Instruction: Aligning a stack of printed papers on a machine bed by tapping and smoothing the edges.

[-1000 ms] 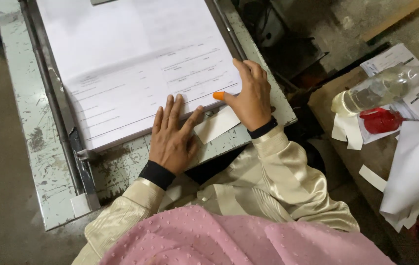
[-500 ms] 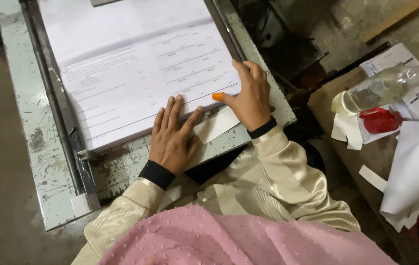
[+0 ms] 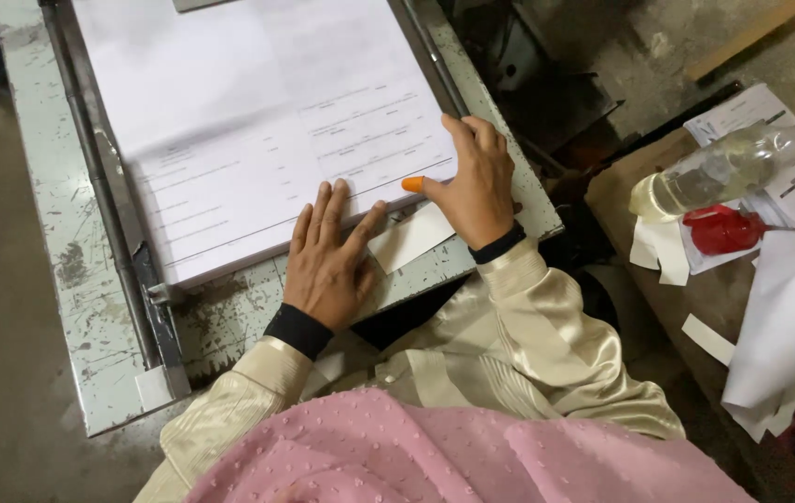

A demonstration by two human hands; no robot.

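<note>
A worn, paint-chipped grey metal table (image 3: 220, 321) carries a thick stack of printed white sheets (image 3: 258, 130) under both hands' fingertips. A small blank white slip (image 3: 411, 237) lies on the bare metal between the two hands.

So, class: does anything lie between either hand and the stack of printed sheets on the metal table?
Nothing visible does. The left hand lies flat on the near edge of the stack of printed sheets, and the right hand rests on its near right corner. A small paper slip lies between the hands.
</note>
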